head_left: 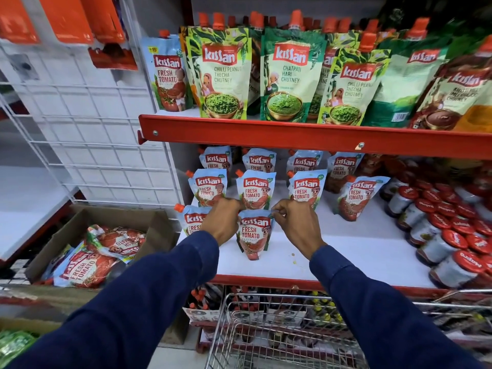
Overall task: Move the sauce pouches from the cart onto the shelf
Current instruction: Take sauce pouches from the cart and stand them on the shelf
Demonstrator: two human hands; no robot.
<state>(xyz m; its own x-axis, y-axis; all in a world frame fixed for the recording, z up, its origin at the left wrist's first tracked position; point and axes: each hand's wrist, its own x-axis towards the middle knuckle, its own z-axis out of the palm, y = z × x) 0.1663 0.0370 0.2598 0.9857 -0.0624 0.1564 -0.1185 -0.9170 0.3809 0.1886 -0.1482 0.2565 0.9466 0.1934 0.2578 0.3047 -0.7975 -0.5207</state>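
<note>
A light-blue Fresh Tomato sauce pouch (254,235) stands upright at the front of the white middle shelf (346,251). My left hand (222,222) pinches its top left corner and my right hand (296,225) pinches its top right corner. Another pouch (190,219) stands just left of it, partly hidden by my left hand. Several more of the same pouches (255,189) stand in rows behind. The wire cart (279,328) is below my arms, in front of the shelf.
A cardboard box (80,235) at the left holds several tomato pouches. Red-lidded jars (452,235) crowd the shelf's right side. Green chutney pouches (290,75) fill the upper shelf behind a red rail (292,137). A white wire grid (93,115) hangs at the left.
</note>
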